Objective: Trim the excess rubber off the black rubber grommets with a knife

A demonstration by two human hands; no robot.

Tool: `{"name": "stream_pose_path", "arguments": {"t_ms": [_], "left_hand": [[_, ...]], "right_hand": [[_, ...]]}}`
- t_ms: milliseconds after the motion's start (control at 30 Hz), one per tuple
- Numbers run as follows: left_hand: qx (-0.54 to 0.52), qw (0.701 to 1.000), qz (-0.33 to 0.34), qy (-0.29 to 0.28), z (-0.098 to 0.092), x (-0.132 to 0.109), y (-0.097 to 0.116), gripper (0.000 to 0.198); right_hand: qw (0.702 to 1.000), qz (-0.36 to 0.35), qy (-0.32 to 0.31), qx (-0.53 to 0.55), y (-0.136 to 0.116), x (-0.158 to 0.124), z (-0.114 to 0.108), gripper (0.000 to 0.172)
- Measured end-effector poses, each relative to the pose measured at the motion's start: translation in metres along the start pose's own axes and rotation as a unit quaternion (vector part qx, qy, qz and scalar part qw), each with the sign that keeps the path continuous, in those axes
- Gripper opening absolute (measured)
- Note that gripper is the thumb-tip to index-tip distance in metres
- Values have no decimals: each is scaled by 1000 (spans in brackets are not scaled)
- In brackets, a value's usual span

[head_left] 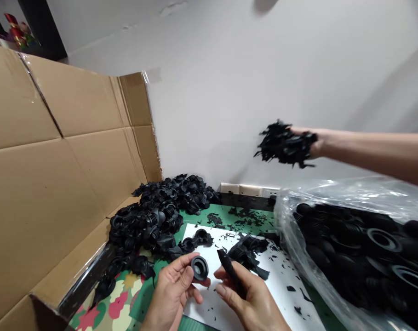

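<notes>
My left hand (176, 292) is closed around a round black rubber boot (199, 268), its open ringed end turned up toward me. A little to the right, my right hand (248, 294) grips a dark, flat strip of black rubber (229, 271) that sticks out past the thumb and fingers. The two hands are apart, over a white sheet (209, 303) sprinkled with black shreds. Just beyond my right hand lies a clump of black rubber scraps (250, 252). Two cup-shaped black pieces (202, 237) rest at the sheet's far left part.
A heap of black rubber parts (157, 211) stands beside the cardboard wall (74, 174) on the left. At right, a clear plastic bag (288, 230) holds many ribbed black boots (350, 248). Another person's hand (321, 142) holds a bunch of black scraps (284, 143) above the green surface (198, 219).
</notes>
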State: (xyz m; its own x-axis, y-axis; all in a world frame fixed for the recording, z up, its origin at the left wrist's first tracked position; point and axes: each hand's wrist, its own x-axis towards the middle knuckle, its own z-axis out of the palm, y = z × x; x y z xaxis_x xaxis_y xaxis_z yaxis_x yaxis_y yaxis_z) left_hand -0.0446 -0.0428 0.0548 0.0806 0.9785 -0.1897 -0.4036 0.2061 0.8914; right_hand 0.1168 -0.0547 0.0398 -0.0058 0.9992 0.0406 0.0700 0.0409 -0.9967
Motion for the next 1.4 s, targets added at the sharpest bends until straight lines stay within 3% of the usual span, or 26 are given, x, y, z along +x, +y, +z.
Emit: {"name": "stream_pose_path", "arguments": {"t_ms": [533,767,867,967,1067,1167,1267,1400], "left_hand": [[9,1000,-7,-15,8,-1,-2,37],[39,999,-10,-23,13,2,-9,41],[85,996,-2,-20,10,7,-15,45],[146,988,38,42,6,8,-20,42],[217,969,93,72,10,3,-22,43],[267,940,189,95,25,-5,-20,48],[255,935,232,78,36,-8,-15,45],[295,935,196,-10,31,-3,-8,33]], "right_hand": [[994,10,58,94,-2,-4,6,18],[994,-73,61,52,-2,-1,7,5],[995,7,56,85,5,4,3,23],[984,93,61,142,11,8,-2,35],[973,129,62,181,12,8,-2,40],[969,138,44,202,12,9,0,44],[964,148,10,222,11,9,1,49],[945,184,-24,268,2,7,-3,49]]}}
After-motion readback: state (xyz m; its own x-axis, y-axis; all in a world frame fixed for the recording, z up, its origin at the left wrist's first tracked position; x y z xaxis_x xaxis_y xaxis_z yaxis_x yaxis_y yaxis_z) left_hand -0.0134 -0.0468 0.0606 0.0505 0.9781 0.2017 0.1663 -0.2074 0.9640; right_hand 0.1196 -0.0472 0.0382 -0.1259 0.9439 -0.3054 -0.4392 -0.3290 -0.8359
